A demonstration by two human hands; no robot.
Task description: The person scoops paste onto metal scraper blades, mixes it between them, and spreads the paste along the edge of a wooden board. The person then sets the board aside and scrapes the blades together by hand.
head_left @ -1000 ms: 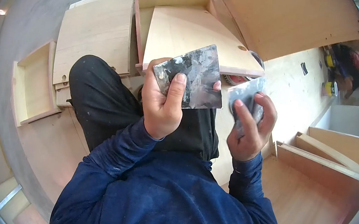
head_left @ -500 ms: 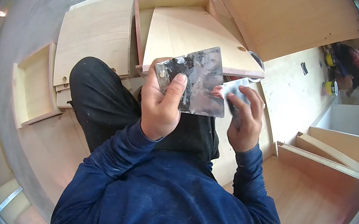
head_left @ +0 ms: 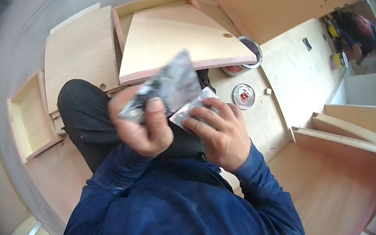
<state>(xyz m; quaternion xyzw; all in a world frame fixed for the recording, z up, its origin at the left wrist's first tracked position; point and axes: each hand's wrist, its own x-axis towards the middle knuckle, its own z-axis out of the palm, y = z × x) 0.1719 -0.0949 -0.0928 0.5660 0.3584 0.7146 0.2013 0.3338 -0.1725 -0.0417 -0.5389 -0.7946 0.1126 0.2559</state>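
Nearest, the blue shirt (head_left: 185,208) is seen, with two bare hands stretched out from its sleeves. The large plate (head_left: 176,82) is gripped at its lower left by the left hand (head_left: 143,128), the thumb laid on its smeared grey face; the other fingers are mostly hidden. The small plate (head_left: 188,110) is held by the right hand (head_left: 224,132), with the fingers bent over it. Both plates are tilted above the black trousers (head_left: 86,108), edge to edge; whether they touch cannot be told through the blur. Beyond the right hand, a red-smeared lid (head_left: 235,99) is set near a small block (head_left: 267,91). Farther on, a tin (head_left: 231,71) is partly covered by a panel (head_left: 181,30). At far upper right, another person (head_left: 360,36) is seen beside yellow tubs (head_left: 336,60).
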